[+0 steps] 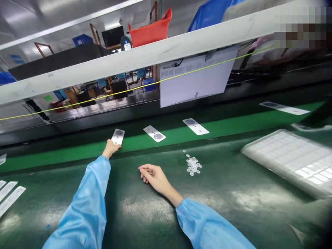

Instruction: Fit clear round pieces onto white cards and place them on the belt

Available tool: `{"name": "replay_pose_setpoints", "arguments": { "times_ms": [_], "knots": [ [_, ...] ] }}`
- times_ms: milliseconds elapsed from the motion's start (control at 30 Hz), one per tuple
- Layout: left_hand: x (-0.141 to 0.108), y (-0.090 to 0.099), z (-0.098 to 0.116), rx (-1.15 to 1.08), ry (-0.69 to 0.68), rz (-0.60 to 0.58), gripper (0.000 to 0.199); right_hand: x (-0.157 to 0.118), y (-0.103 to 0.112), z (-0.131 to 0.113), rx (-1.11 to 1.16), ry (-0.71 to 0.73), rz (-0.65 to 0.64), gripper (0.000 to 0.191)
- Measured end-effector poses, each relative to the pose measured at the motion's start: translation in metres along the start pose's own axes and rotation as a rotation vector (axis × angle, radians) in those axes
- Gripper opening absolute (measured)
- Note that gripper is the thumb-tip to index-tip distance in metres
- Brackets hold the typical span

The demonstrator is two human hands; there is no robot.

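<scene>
My left hand (111, 148) grips the lower end of a white panel (118, 137) with a dark round mark, over the green belt (135, 145). Lower and to the right, my right hand (153, 175) hovers at the dark green table with its fingers curled together; whether anything small is between them is hidden. Right of it lies a loose pile of small clear rings (193, 166). Two more white panels, one in the middle (155, 134) and one further right (195, 126), lie on the belt.
Another panel (284, 108) lies far right on the belt. A tray of white pieces (293, 159) stands at the right, and several white strips (11, 199) lie at the left. A pale beam (155, 52) and a yellow cord (135, 89) cross above the belt.
</scene>
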State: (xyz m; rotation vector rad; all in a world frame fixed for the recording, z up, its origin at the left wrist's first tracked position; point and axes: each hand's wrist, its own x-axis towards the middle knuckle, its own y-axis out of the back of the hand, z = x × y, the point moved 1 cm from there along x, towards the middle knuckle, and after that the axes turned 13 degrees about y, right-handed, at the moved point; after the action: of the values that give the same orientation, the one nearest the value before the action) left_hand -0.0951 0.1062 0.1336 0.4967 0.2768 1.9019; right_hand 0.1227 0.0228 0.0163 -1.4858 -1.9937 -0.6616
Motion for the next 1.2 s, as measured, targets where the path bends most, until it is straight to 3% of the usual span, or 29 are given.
{"name": "replay_pose_setpoints", "arguments": {
  "times_ms": [167, 233, 300, 500, 633, 767, 867, 1000, 1067, 1200],
  "knots": [
    [-0.103, -0.039, -0.043, -0.307, -0.092, -0.444, 0.071, 0.006, 0.003, 0.006, 0.034, -0.012, 0.102, 0.07],
    [-0.137, -0.047, -0.062, -0.386, -0.095, -0.555, 0.076, 0.004, 0.004, 0.005, 0.023, -0.006, 0.104, 0.068],
    [-0.155, -0.047, -0.073, -0.496, -0.077, -0.621, 0.071, -0.001, 0.003, 0.0, 0.014, -0.003, 0.053, 0.066],
    [-0.152, -0.045, -0.077, -0.785, 0.001, -0.556, 0.072, -0.028, -0.008, -0.015, 0.058, -0.154, -0.366, 0.057],
    [-0.161, -0.057, -0.08, -0.882, 0.08, -0.607, 0.073, -0.042, -0.013, -0.016, 0.004, -0.162, -0.43, 0.052],
    [-0.166, -0.061, -0.084, -0.94, 0.143, -0.562, 0.061, -0.044, -0.013, -0.016, -0.058, -0.139, -0.357, 0.051],
    [-0.165, -0.061, -0.086, -0.928, 0.164, -0.528, 0.056, -0.041, -0.006, -0.017, -0.172, -0.09, -0.169, 0.056],
    [-0.166, -0.061, -0.086, -0.879, 0.148, -0.499, 0.057, -0.04, 0.004, -0.023, -0.334, 0.093, 0.022, 0.044],
    [-0.168, -0.061, -0.086, -0.829, 0.129, -0.485, 0.058, -0.04, 0.005, -0.029, -0.448, 0.222, 0.022, 0.035],
    [-0.169, -0.061, -0.087, -0.721, 0.051, -0.436, 0.046, -0.045, 0.0, -0.032, -0.652, 0.478, -0.111, 0.028]
  ]
}}
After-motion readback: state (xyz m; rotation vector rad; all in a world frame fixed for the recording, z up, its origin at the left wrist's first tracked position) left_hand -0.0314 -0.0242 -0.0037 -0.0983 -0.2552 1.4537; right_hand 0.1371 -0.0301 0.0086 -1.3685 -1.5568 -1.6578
